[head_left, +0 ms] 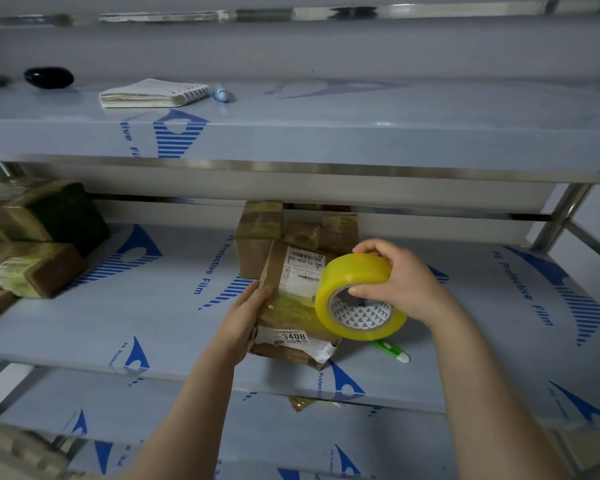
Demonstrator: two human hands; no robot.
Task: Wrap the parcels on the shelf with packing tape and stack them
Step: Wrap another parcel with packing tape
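A brown cardboard parcel (293, 306) with white barcode labels lies on the middle shelf (146, 317), a band of clear tape across its middle. My left hand (246, 317) grips its left edge. My right hand (395, 282) holds a yellow roll of packing tape (357, 292) just above the parcel's right side, fingers hooked into the core. Behind it stand taped parcels (260, 237), one upright and another (321, 232) beside it. More taped parcels (32, 237) are stacked at the shelf's left end.
A green and white pen (392, 351) lies on the shelf under the tape roll. The upper shelf holds a spiral notebook (153, 93), a small blue object (221, 94) and a black oval object (49, 77). A steel post (558, 216) stands at the right.
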